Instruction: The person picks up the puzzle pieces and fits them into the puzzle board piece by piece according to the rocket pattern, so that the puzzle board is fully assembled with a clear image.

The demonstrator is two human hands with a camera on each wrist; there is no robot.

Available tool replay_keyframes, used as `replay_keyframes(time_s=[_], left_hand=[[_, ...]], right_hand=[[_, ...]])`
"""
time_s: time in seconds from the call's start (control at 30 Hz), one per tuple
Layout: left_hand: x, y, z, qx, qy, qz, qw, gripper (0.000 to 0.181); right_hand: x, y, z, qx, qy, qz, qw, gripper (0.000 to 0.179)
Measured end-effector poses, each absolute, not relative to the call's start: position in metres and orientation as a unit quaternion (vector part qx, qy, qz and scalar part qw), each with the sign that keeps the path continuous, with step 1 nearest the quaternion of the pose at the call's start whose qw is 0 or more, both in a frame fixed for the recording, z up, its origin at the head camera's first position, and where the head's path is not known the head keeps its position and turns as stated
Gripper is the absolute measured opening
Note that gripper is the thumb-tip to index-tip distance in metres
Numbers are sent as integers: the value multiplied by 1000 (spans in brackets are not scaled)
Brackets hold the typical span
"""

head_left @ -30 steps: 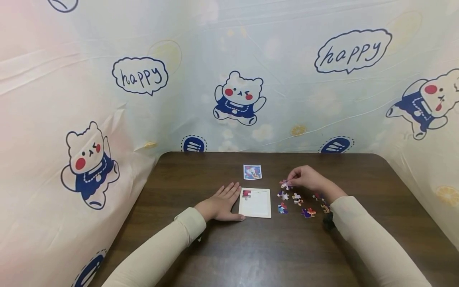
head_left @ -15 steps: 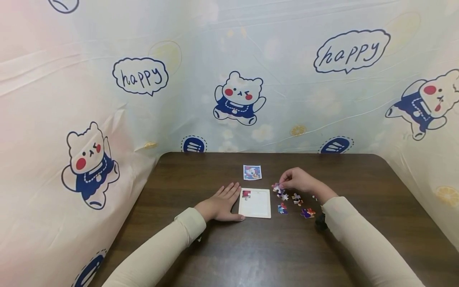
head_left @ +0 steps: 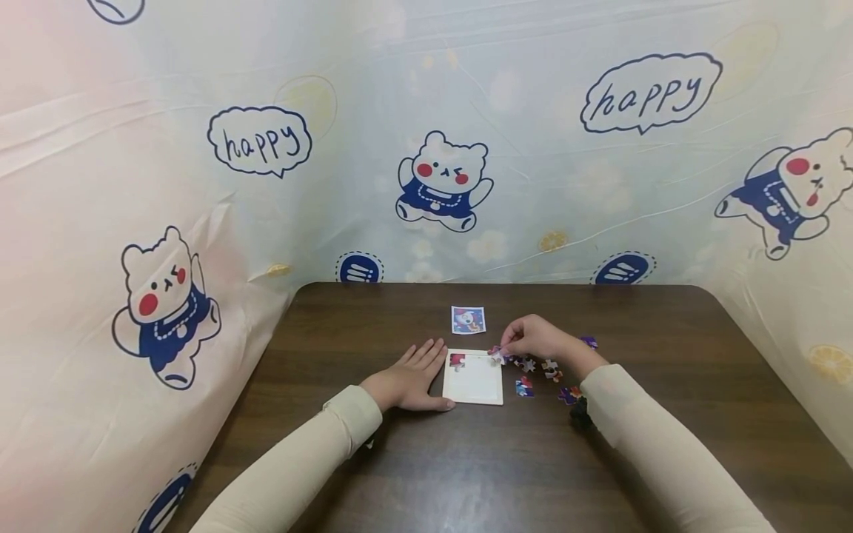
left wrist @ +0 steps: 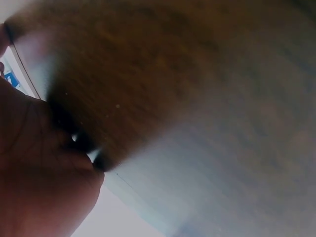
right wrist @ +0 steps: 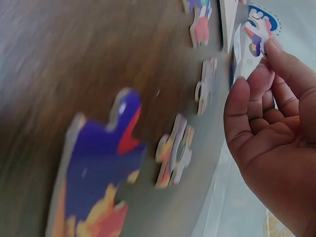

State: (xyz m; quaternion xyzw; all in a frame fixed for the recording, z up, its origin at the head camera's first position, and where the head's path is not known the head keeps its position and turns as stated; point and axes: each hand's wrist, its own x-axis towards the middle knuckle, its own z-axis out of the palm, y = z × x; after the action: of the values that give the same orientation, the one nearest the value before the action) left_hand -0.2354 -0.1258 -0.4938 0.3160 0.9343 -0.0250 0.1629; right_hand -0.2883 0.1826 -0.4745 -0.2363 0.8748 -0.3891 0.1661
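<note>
My right hand pinches a jigsaw puzzle piece between thumb and forefinger; in the head view it is over the upper right corner of a white puzzle tray. One piece with red on it lies in the tray's upper left corner. My left hand rests flat, fingers spread, against the tray's left side. In the left wrist view the same hand is dark and partly cut off. Loose pieces lie right of the tray, among them a blue and red one and a purple and orange one.
A small picture card lies behind the tray on the brown table. Another piece shows beyond my right forearm. A patterned cloth hangs behind the table.
My right hand has carried the pinched puzzle piece leftward, from among the loose pieces to the tray's upper right corner. My left hand has stayed where it was.
</note>
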Motion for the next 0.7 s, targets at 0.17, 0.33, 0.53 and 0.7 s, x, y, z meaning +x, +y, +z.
replay_keyframes(time_s=[0.17,0.33,0.53,0.7], left_hand=[[-240,-127,-500,308,935,-8,177,117],[-243,-129,-503,309,933,20,181,119],[-243,-130,-505,308,933,44,182,120],[-241,-128,-496,308,932,37,187,117]], right_hand=[[-290,170,-474,-231,873,-392,179,6],[-292,157,-476,-235,870,-392,184,5],[-293,144,-479,-243,870,-386,188,5],[-297,137,-480,-238,877,-371,189,6]])
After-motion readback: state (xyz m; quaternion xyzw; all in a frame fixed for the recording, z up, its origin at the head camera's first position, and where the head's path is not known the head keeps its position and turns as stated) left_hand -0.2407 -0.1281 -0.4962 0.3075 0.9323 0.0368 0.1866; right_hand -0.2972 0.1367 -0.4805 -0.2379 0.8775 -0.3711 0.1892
